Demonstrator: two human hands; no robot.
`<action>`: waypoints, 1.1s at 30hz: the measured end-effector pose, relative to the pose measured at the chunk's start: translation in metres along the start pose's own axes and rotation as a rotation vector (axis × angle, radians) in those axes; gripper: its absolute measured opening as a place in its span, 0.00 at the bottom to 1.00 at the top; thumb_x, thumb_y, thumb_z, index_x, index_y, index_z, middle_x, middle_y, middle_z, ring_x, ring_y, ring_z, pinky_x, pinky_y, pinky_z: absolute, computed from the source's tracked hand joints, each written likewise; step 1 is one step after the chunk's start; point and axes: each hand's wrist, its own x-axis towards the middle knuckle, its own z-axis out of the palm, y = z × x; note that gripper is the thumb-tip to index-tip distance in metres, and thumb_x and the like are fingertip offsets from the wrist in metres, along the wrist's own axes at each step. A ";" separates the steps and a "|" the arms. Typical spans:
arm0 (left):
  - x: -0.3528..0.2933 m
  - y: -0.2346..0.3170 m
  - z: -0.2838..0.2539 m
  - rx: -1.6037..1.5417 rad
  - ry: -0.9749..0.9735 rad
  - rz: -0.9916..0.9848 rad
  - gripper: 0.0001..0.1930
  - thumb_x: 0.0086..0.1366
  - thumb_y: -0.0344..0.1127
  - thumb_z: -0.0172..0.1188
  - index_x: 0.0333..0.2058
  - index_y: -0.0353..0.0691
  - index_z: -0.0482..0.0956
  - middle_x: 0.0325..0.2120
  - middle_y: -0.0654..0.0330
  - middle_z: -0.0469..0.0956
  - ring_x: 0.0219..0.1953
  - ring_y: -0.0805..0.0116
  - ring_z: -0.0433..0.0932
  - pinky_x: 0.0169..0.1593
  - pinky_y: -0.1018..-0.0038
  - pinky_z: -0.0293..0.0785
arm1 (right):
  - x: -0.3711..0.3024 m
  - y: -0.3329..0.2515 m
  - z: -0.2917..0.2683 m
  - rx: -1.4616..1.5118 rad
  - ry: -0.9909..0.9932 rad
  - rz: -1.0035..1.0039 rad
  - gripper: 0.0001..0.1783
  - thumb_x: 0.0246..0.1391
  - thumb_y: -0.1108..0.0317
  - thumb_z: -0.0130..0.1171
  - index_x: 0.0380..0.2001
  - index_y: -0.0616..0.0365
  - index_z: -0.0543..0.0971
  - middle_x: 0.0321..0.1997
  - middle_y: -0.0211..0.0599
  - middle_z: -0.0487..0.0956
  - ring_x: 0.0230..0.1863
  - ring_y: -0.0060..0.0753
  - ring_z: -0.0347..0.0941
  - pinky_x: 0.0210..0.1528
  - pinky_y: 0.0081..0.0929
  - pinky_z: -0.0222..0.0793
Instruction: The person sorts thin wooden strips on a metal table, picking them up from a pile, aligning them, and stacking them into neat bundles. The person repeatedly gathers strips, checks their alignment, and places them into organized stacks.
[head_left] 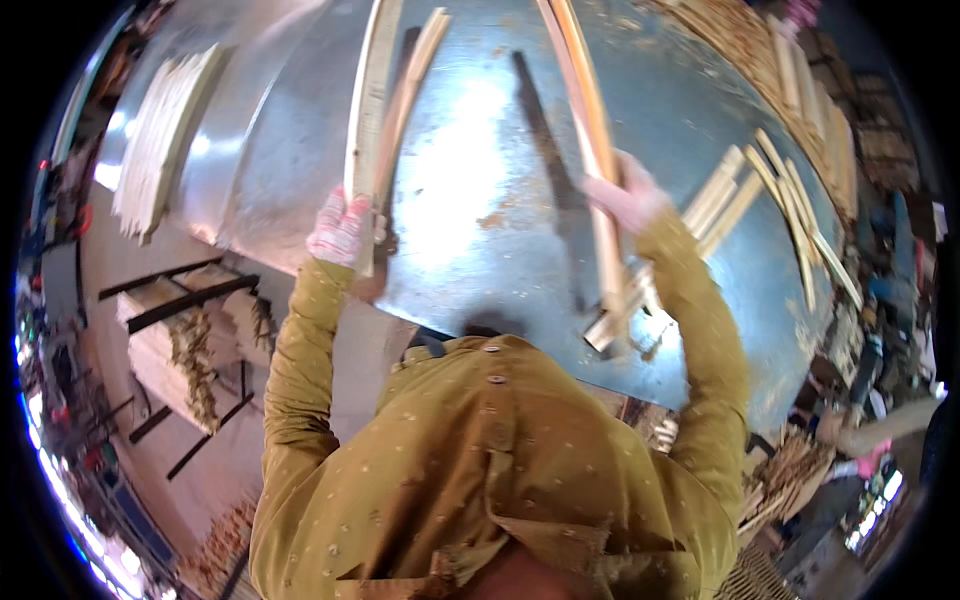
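A long pale stick [368,120] is over the shiny metal table [450,225], with the person's left hand [338,228] closed on its near end. The right hand [628,195] is closed around another long wood piece [584,100]; its fingers are blurry. Short sticks [715,195] lie to the right. A stack of pale strips [170,140] sits far left.

White glare burns out the middle of the blue-grey sheet-metal counter [455,165], with smaller highlights beside the stack of pale, flat wooden strips [168,140]. A dark slanting shadow [545,130] falls left of the long orange-brown wooden strip [592,110]. Blur softens the right hand [628,190] below it. Fisheye distortion bows straight edges toward black corners; overexposed patches and violet-blue fringing mark the lower-left rim, while the right-hand surroundings look dim.
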 end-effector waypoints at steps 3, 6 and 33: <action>0.017 -0.043 0.087 0.205 -0.090 -0.188 0.21 0.64 0.37 0.62 0.54 0.41 0.70 0.39 0.57 0.78 0.33 0.64 0.78 0.41 0.69 0.77 | 0.029 -0.014 0.053 0.216 0.134 0.096 0.39 0.53 0.49 0.67 0.62 0.61 0.70 0.50 0.42 0.78 0.46 0.33 0.77 0.51 0.28 0.73; 0.029 -0.074 0.166 0.660 -0.159 -0.198 0.24 0.59 0.40 0.68 0.52 0.39 0.73 0.42 0.56 0.80 0.36 0.66 0.79 0.43 0.71 0.77 | 0.067 0.035 0.090 0.439 0.076 0.149 0.33 0.56 0.52 0.64 0.59 0.60 0.71 0.44 0.41 0.81 0.41 0.29 0.78 0.39 0.26 0.79; 0.035 0.040 -0.090 1.138 0.418 0.268 0.20 0.59 0.36 0.59 0.47 0.30 0.73 0.39 0.44 0.80 0.42 0.49 0.81 0.41 0.60 0.78 | -0.064 0.156 0.001 -0.372 0.815 0.670 0.51 0.50 0.42 0.64 0.69 0.57 0.55 0.66 0.58 0.65 0.60 0.58 0.70 0.59 0.47 0.69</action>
